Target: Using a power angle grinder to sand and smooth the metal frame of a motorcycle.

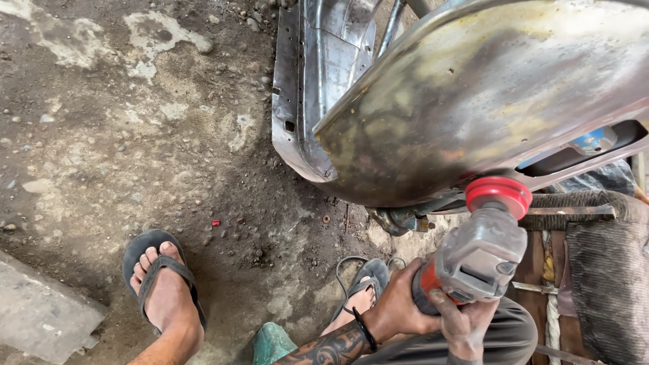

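Far left on the dirt floor [101, 135]: a grey concrete slab [40, 314], then two feet in grey flip-flops [162, 284]. Centre: bare, stained sheet-metal panel [487, 101], mostly stripped, yellowish patches left. Below it, left hand [399, 307] in a tight grip round the grey angle grinder [473, 260]; right hand [466, 321] clamped beneath. Red disc [499, 195] at the panel's lower edge, possibly touching. No packages, labels or signs; only a blue patch [593, 140] behind a slot.

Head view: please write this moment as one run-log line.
left hand: grips grinder | right hand: grips grinder | red disc: at metal panel
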